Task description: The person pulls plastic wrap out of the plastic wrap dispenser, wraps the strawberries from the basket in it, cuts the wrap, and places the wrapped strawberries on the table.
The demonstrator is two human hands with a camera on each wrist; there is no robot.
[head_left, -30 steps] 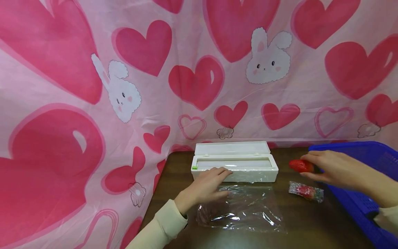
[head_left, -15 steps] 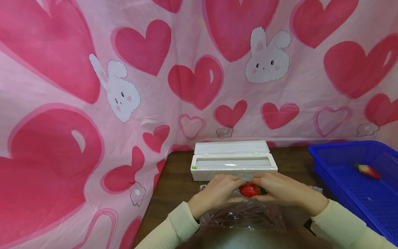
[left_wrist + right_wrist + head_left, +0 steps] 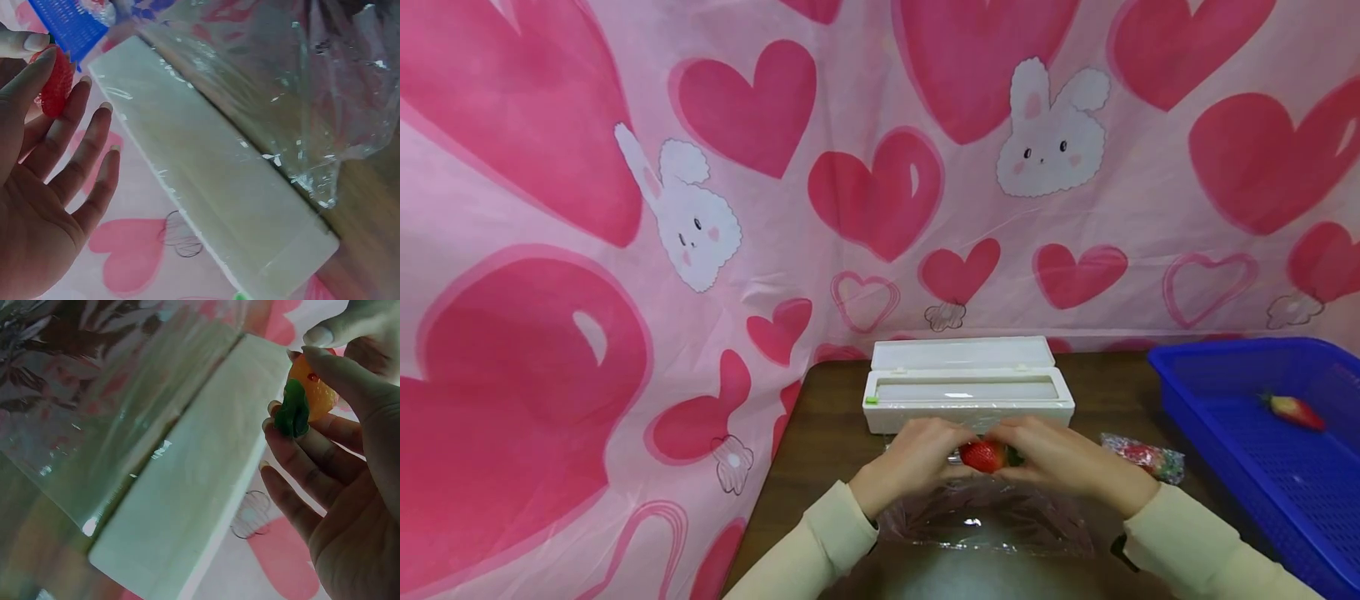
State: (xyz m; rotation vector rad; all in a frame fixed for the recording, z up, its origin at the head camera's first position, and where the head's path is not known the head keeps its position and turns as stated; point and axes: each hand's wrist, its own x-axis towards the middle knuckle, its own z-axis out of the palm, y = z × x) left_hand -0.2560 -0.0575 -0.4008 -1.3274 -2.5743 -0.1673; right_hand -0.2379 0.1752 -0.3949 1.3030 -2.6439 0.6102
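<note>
A red strawberry (image 3: pixel 981 456) with green leaves (image 3: pixel 292 412) is held between both hands, just in front of the white cling film box (image 3: pixel 895 417). My left hand (image 3: pixel 913 462) pinches its red end with thumb and forefinger, the other fingers spread. At the leafy end, my right hand (image 3: pixel 1056 458) holds it between thumb and fingers. Beneath the hands, a sheet of clear plastic film (image 3: pixel 985 525) extends from the box's front over the table. The hands hide the sheet's far part in the head view.
A strawberry wrapped in clear film (image 3: pixel 1142 458) lies right of the sheet. Further right stands a blue basket (image 3: pixel 1225 442) with a strawberry (image 3: pixel 1292 412) inside. The box's white lid (image 3: pixel 962 353) is raised, and a heart-patterned cloth (image 3: pixel 865 200) hangs behind the table.
My right hand has brought the strawberry left from beside the basket to above the film. My left hand has moved slightly right and now pinches the strawberry too.
</note>
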